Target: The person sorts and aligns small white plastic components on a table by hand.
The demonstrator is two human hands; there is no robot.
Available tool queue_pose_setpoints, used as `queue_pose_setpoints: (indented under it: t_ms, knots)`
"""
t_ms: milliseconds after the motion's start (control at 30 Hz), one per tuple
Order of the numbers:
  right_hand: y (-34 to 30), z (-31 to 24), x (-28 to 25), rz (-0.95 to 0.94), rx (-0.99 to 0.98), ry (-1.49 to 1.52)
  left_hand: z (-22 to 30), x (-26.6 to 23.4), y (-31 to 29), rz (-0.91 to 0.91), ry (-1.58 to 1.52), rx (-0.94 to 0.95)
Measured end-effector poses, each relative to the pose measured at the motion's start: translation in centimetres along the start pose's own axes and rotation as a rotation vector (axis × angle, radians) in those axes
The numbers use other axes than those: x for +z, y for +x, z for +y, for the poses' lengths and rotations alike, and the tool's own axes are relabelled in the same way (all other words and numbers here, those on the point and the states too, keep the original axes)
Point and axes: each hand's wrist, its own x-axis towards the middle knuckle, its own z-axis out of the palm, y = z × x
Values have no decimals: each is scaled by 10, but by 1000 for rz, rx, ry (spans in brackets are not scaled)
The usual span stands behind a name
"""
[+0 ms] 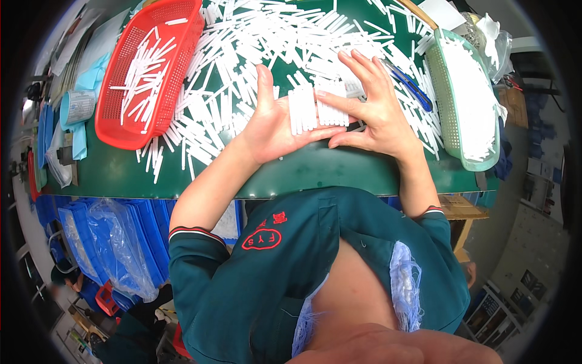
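Across the upturned palm and fingers of my left hand [265, 130] lies a flat row of short white sticks [302, 110], side by side, with the thumb held away from them. My right hand [388, 121] reaches in from the other side with fingers spread. Its index finger rests over a second group of white sticks [332, 112], and its thumb points toward my left fingertips. Beyond both hands, a loose heap of the same sticks [267, 39] covers the green table [291, 176].
A red perforated basket [109, 118] with some sticks stands at the left. At the right is a pale green basket [450, 109] piled with sticks. A blue-handled tool [415, 88] lies among the sticks near my right hand. Blue crates [142, 230] stand below the table's left edge.
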Motion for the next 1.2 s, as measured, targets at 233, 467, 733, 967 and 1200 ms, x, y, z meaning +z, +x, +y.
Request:
queue_pose_setpoints:
  t_ms: [233, 467, 733, 967, 1200]
  knots:
    - [0, -5, 3, -40, 9, 17, -2, 0, 1, -24, 22, -7]
    - [-2, -5, 5, -19, 44, 68, -1, 3, 3, -16, 19, -14]
    - [-4, 6, 0, 58, 43, 46, 2, 3, 1, -15, -13, -19]
    - [-2, 1, -1, 38, 24, 65, 3, 3, 0, -38, -20, -20]
    - [-1, 1, -3, -8, 19, -10, 3, 3, 0, -35, 0, -25]
